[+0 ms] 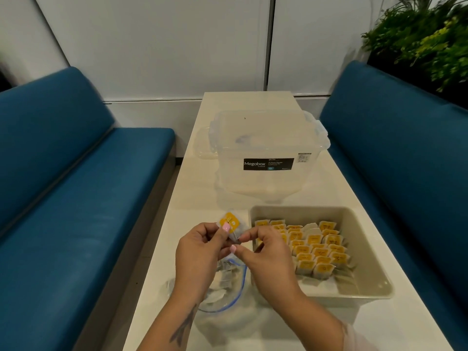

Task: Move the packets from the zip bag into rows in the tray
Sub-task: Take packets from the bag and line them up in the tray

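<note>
Both hands are working over the near part of the white worktop [253, 102]: the left hand [200, 252] is pinching a yellow-labelled packet [230, 222] between thumb and fingers, and the right hand [266, 254] is pinching at its lower edge, as if teasing it apart from another. I would say the step is being done well if the packet is being freed singly, turned label-up and carried right to the open near end of the tray [364, 252], lined up with the rows of packets [316, 247] already lying there. The zip bag [228, 287], more packets inside, is lying open just under the wrists, beside the tray's left wall. Farther off a clear storage box [266, 148] is standing, well out of the way; blue benches [76, 173] are flanking the worktop.
</note>
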The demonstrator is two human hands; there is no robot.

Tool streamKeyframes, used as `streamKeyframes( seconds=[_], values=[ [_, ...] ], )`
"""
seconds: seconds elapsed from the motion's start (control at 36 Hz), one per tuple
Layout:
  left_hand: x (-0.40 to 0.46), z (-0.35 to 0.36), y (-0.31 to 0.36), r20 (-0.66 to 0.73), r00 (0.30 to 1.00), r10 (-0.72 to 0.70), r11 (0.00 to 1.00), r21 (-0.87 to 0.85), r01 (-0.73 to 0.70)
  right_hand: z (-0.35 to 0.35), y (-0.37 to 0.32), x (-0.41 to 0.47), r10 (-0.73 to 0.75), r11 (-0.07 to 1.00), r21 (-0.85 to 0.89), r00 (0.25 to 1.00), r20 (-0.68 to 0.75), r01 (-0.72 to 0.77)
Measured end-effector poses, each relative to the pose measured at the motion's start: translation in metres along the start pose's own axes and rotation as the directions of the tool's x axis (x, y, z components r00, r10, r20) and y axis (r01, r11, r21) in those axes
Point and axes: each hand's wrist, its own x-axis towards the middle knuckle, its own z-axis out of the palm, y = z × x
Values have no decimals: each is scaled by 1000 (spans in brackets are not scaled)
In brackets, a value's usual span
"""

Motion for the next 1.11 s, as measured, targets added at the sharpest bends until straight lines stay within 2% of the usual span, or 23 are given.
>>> streamKeyframes(
  seconds=[0.36,0.5,0.58,0.72,0.83,0.94,1.11],
  values=[
    [0,6,-4,42,998,41,996,83,-45,-12,5,12,124,992,17,987,98,-126],
    [1,7,-7,59,998,15,995,93,-20,-22,1,15,44,990,-140,994,99,-30],
    [1,9,-6,70,997,26,994,106,-34,-28,-1,15,49,988,-152,991,122,-30],
    [5,11,-7,147,984,101,946,291,-141,-47,-7,24,16,989,-147,993,116,2],
    [2,19,-5,223,961,164,870,427,-248,-67,-17,34,-94,942,-297,974,208,155],
    [-5,34,-4,288,931,225,815,467,-342,-87,-30,40,-58,819,-519,935,351,246],
    [-10,52,-3,354,909,220,838,409,-361,-121,-30,43,8,741,-631,937,348,228]
  ],
)
